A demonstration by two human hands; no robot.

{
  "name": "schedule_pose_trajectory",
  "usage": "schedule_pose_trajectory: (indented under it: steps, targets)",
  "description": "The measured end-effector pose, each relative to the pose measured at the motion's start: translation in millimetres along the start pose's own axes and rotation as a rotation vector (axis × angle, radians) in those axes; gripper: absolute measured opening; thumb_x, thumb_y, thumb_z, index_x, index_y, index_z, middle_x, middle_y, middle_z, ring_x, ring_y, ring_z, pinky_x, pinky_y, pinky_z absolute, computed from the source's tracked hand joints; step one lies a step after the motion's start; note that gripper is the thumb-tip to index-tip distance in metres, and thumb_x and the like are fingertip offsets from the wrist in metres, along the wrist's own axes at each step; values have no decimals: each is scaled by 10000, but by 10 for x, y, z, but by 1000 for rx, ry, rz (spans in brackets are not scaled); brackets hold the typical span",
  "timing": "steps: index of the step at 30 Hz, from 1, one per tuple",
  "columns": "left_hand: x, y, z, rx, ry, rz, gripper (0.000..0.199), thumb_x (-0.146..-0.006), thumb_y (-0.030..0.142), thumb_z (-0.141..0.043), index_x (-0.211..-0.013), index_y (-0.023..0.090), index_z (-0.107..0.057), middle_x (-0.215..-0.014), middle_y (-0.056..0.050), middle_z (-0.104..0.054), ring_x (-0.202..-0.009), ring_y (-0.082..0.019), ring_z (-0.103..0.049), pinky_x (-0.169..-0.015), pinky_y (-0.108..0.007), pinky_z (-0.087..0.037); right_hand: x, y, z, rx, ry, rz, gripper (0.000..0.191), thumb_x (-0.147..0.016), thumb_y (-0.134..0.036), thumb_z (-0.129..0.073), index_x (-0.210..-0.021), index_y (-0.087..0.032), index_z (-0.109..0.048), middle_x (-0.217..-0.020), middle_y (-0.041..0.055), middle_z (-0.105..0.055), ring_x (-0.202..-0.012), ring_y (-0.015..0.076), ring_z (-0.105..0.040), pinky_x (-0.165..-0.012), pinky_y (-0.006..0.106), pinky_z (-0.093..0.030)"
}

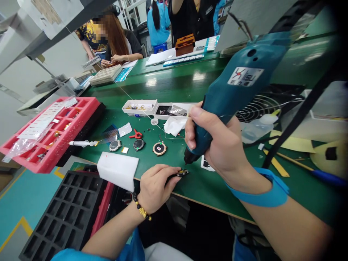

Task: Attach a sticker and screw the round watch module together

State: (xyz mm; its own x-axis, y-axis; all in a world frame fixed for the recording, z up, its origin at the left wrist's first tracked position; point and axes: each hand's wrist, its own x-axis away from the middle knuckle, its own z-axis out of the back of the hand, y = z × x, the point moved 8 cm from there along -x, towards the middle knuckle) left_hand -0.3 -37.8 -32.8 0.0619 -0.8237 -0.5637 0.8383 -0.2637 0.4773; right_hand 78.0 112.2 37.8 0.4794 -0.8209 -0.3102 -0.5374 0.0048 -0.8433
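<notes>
My right hand (217, 141) is wrapped round a teal electric screwdriver (233, 87), its black nose pointing down. Just below that nose, near the table's front edge, my left hand (156, 186) pinches a small dark watch part (182, 173) between thumb and fingers. The bit's tip is close above the part; I cannot tell whether they touch. Behind my left hand lie a rose-gold watch case (160, 148), a dark round watch piece (139, 144) with a green dot and a silver watch case (115, 145). A red clamp (136, 134) lies beyond them.
A white foam block (118, 168) lies at the front edge, left of my hand. Farther left are a pink foam tray (89, 108) and a black compartment tray (63, 206). White parts boxes (140, 107) stand behind. A power cord (296, 112) hangs at right. People work across the bench.
</notes>
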Motion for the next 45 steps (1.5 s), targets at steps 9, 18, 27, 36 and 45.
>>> schedule_pose_trajectory:
  steps: [9, 18, 27, 36, 45]
  targets:
    - [6, -5, -2, 14, -7, 3, 132, -1030, 215, -586, -1149, 198, -642, -1100, -46, -784, -980, -174, -725, -874, -307, -609, 3, -6, -15, 9, -8, 10, 249, -944, -347, -715, -755, -205, -638, -567, -39, -569, -421, 120, -504, -408, 262, -391]
    - [3, -6, -17, 26, -32, -1, 124, -1029, 211, -589, -1138, 193, -645, -1107, -46, -778, -999, -173, -720, -887, -295, -604, 8, -27, -30, 40, -13, 5, 257, -957, -271, -664, -719, -200, -600, -567, -31, -557, -426, 125, -500, -431, 274, -389]
    - [3, -5, -31, 28, -31, -3, 117, -1032, 231, -589, -1127, 194, -647, -1097, -39, -779, -993, -169, -717, -887, -285, -594, 17, 2, -15, 25, -7, -13, 200, -954, -283, -674, -779, -204, -616, -580, -30, -564, -431, 132, -496, -424, 275, -388]
    - [14, -8, -38, 17, -22, -19, 124, -1010, 222, -625, -1129, 192, -640, -1096, -43, -781, -986, -174, -720, -880, -295, -601, 23, -13, -27, 41, -16, -8, 308, -965, -289, -669, -688, -204, -563, -571, -25, -552, -430, 125, -496, -435, 283, -384]
    - [0, 5, -41, 10, 24, -10, 194, -937, 134, -698, -1109, 199, -636, -1069, -30, -787, -951, -163, -730, -862, -276, -616, 8, -9, -22, 11, -10, -24, 196, -948, -297, -698, -813, -206, -589, -578, -38, -561, -427, 130, -499, -432, 278, -381]
